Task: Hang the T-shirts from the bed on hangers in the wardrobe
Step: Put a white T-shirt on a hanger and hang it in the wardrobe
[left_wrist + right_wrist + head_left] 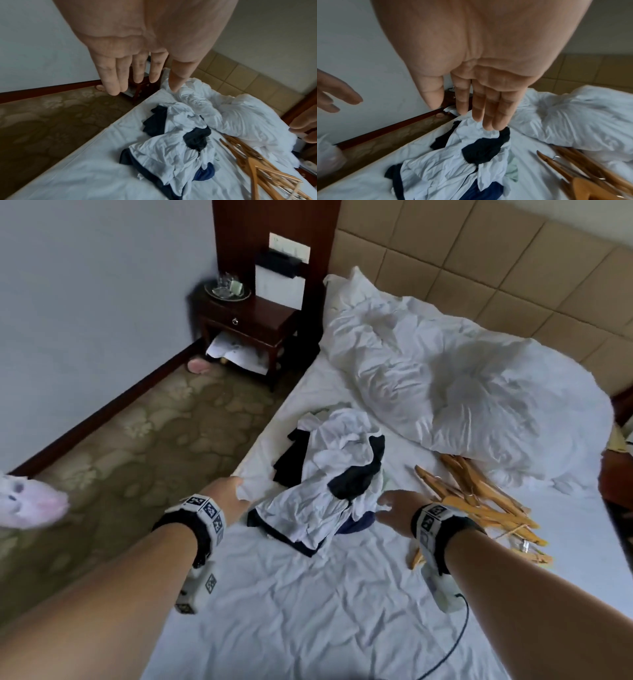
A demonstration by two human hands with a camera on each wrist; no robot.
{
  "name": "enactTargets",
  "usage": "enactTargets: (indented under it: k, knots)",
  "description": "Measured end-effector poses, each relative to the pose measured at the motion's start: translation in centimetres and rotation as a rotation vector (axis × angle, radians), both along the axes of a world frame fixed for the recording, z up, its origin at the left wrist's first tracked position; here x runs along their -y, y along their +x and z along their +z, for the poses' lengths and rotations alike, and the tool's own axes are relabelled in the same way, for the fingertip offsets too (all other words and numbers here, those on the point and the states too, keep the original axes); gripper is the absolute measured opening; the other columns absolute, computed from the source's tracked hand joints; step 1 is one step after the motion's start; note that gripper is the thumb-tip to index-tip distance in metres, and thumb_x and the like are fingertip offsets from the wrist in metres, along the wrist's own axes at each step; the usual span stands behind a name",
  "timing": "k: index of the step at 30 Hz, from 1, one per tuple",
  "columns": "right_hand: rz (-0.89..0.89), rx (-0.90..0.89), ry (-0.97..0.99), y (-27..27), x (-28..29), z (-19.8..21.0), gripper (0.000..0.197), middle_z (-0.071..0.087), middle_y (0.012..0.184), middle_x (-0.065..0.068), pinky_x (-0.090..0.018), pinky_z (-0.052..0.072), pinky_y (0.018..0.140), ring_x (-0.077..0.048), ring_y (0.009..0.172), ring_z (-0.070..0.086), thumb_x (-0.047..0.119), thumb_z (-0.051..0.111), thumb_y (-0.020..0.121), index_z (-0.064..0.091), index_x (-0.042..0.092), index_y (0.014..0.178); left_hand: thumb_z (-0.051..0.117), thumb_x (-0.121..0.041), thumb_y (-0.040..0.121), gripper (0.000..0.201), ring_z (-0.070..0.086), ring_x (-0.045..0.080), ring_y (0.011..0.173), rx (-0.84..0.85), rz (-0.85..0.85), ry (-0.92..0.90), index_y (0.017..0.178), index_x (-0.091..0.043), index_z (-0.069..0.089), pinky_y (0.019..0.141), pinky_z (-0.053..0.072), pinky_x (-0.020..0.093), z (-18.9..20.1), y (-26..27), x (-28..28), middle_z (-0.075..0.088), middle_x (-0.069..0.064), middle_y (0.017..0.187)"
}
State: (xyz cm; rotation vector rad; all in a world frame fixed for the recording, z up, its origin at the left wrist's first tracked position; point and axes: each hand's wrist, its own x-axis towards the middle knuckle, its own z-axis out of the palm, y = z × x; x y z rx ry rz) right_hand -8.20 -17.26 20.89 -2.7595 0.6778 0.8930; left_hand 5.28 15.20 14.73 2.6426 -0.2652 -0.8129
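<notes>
Both hands reach over the near part of the bed (308, 611). Left hand (226, 491): fingers straight and apart, holding nothing, at the left edge of the T-shirts (329, 474). Right hand (399, 506): fingers straight, loosely together, empty, at the right edge of the T-shirts. T-shirts lie in a crumpled white and dark heap mid-bed. Hangers (479, 505), wooden, are piled just right of the heap. Duvet (462, 385) is bunched farther back by the headboard (479, 258). Nightstand (246, 320) stands far left on the floor.

Hangers (479, 501) right of T-shirts (329, 474), seemingly apart
</notes>
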Motion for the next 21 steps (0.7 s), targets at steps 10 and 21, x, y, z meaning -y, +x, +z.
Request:
enactTargets:
  k: [10, 21]
  knots:
    - [0.174, -0.085, 0.231, 5.6, 8.4, -16.6, 0.051, 0.057, 0.144, -0.01, -0.034, 0.045, 0.102, -0.029, 0.13, 0.054, 0.032, 0.055, 0.098, 0.049, 0.016, 0.146, 0.051, -0.033, 0.104, 0.055, 0.065, 0.024, 0.101, -0.172, 0.277, 0.12, 0.156, -0.026, 0.036, 0.078, 0.051, 0.032, -11.0, -4.7, 7.5, 0.053, 0.007, 0.149]
    - [-0.034, -0.132, 0.395, 2.9, 16.3, -24.7, 0.069, 0.049, 0.154, -0.005, -0.036, 0.044, 0.106, -0.024, 0.134, 0.053, 0.039, 0.058, 0.096, 0.032, 0.024, 0.158, 0.066, -0.038, 0.092, 0.061, 0.051, 0.019, 0.136, -0.412, 0.494, -0.151, 0.151, -0.036, 0.048, 0.105, 0.041, 0.03, -18.7, -6.9, 18.2, 0.048, -0.005, 0.155]
